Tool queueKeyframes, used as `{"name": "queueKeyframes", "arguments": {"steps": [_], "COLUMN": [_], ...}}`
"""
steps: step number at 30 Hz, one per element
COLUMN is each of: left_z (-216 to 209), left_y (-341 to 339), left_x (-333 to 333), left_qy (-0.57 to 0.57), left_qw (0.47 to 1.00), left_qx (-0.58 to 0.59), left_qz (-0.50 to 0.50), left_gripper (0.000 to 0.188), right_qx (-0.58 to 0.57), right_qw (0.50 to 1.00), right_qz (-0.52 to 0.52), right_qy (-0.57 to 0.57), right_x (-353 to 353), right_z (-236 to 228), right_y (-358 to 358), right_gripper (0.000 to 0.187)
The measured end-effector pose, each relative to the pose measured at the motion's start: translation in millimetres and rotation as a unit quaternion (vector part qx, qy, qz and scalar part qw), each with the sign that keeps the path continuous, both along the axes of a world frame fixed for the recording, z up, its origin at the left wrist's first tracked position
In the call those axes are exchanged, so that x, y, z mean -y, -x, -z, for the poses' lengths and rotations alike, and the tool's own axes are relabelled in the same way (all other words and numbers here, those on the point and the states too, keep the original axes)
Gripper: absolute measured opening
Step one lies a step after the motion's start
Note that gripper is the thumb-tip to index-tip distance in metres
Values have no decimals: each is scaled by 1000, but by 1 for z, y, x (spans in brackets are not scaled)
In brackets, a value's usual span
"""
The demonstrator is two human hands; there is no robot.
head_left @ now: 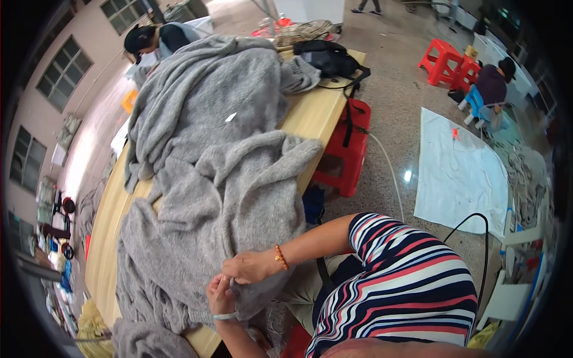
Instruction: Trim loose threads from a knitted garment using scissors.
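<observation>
A grey knitted garment (173, 256) lies spread and rumpled on the near part of the wooden table, with a long sleeve-like fold at its far right. Over its near right part my two hands meet at the fingertips. My right hand (249, 267), below an orange bead bracelet, is closed in a pinch. Just below it, my left hand (221, 296), with a pale bangle at the wrist, also has its fingers pinched together. Whatever is between the fingers is too small to make out. More grey knitwear (209, 89) is heaped beyond, bearing a small white tag (231, 117).
The wooden table (310, 113) carries a black bag (328, 58) at its far end. A red stool (352, 152) stands against its right side. A white sheet (456, 170) covers floor at the right. Two people sit or bend nearby, one far left, one far right.
</observation>
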State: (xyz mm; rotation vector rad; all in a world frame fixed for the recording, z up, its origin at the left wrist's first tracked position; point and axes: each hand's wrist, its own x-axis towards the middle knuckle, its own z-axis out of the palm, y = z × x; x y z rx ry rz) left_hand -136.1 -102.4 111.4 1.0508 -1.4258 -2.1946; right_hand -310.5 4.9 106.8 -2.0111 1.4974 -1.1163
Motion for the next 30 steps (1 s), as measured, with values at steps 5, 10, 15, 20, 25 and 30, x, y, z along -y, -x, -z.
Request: {"name": "queueKeyframes", "arguments": {"steps": [5,10,15,20,25,30], "left_z": [6,17,23,26,23,25], "left_y": [-2,-3,1,-1,1,-1], "left_x": [6,-5,-28,-30,-31,-29], "left_qy": [-70,-10,212,472,538,464], "left_qw": [997,999,975,876,837,880], "left_qx": [-20,-43,-45,83,91,100], "left_qz": [35,18,-40,-49,-42,-35], "left_gripper": [16,15,17,13,13,11], "right_qx": [99,93,68,42,17,50], "right_qw": [993,996,997,999,998,993], "right_qz": [44,15,31,-12,-30,-41], "right_qy": [42,-6,-6,-20,-60,-97], "right_x": [3,3,11,14,16,18], "right_z": [16,14,26,20,15,14], "right_y": [3,4,9,15,16,20], "right_gripper": [22,19,21,21,16,15]}}
